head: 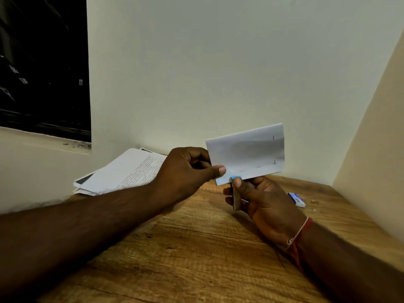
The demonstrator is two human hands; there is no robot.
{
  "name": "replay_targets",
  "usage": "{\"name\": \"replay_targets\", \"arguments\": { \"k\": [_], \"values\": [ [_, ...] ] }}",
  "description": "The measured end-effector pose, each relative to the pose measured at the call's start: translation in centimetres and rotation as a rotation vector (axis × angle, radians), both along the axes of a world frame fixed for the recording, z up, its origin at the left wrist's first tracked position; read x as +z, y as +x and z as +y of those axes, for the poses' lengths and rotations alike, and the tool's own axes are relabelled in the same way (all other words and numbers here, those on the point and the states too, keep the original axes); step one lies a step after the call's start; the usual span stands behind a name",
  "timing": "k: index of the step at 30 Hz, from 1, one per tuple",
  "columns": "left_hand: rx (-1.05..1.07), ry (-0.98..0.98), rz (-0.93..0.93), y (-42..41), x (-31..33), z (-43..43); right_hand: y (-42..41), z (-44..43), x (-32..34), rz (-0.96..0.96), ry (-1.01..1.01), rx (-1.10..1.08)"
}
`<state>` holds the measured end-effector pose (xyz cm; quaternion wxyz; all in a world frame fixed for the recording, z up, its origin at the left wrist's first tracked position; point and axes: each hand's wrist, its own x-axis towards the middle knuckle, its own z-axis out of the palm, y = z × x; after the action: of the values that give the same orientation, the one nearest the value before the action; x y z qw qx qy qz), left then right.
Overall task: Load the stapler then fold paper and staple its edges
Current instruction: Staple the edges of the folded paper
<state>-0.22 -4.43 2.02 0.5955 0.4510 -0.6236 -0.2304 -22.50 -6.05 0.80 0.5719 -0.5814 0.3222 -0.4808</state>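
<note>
**Stapling the bottom edge**

Folded paper [247, 152] was up off the table [196, 248]. My left hand [188, 169] pinched its left end, thumb on the front. My right hand [260, 200] was wrapped round the stapler [235, 196], blue nose at the bottom edge near the left corner. Staples showed along the right and bottom edges. Probably the last stretch. Next: seat the edge squarely, then squeeze.

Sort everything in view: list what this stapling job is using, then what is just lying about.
In use: folded paper, pinched by the left hand; stapler, gripped by the right hand at the paper's lower edge.
Lying about: stack of printed sheets; small blue-and-white box, label unreadable, both on the wooden table.
</note>
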Motion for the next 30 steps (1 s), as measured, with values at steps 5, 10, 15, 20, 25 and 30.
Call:
{"name": "replay_targets", "arguments": {
  "k": [5,10,15,20,25,30],
  "values": [
    [-0.012,-0.01,-0.023,-0.6,0.0,0.5,0.1,0.7,0.1,0.14,-0.117,-0.058],
    [-0.033,0.013,0.013,-0.8,-0.1,0.6,0.0,1.3,0.2,0.239,-0.184,-0.099],
    [-0.064,0.041,0.054,-0.8,-0.2,0.7,0.2,1.4,0.2,0.265,-0.176,-0.111],
    [-0.053,0.036,0.056,-0.9,-0.3,0.7,0.4,1.6,0.3,0.267,-0.177,-0.126],
    [-0.053,0.041,0.065,-1.1,-0.7,0.6,0.4,1.5,0.0,0.235,-0.163,-0.115],
    [-0.038,0.04,0.09,-1.2,-0.9,0.6,0.5,1.3,-0.2,0.189,-0.12,-0.092]
  ]
}}
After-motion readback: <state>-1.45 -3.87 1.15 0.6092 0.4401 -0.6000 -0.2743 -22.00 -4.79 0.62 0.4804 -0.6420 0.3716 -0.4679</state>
